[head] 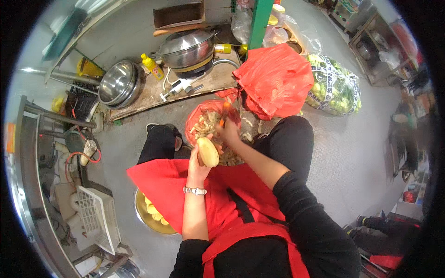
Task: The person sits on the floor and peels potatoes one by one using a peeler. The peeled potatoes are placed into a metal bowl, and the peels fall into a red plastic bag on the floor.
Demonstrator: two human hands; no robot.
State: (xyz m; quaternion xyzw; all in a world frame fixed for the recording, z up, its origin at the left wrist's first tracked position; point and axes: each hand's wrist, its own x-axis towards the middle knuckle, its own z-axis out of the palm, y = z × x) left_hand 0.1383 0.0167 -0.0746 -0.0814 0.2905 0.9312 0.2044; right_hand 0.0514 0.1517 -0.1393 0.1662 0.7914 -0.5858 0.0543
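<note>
In my left hand (201, 161) lies a peeled, pale yellow potato (208, 152), held up in front of my red apron (160, 177). My right hand (227, 132) is blurred just above and to the right of it, closed around a small tool with an orange handle (226, 107), probably a peeler; its working end cannot be made out. Beneath both hands is a red plastic bag (190, 116) holding a heap of peelings (208, 121). Partly under the apron's left edge, a metal bowl (140, 212) with peeled potatoes (152, 209) stands on the floor.
A low wooden board (139, 99) ahead bears steel bowls (116, 83), a yellow bottle (152, 66) and a lidded steel pot (187, 48). Right of it are a large red bag (278, 80), a green post (259, 27) and wrapped leafy vegetables (333, 87). A white plastic basket (99, 215) stands left.
</note>
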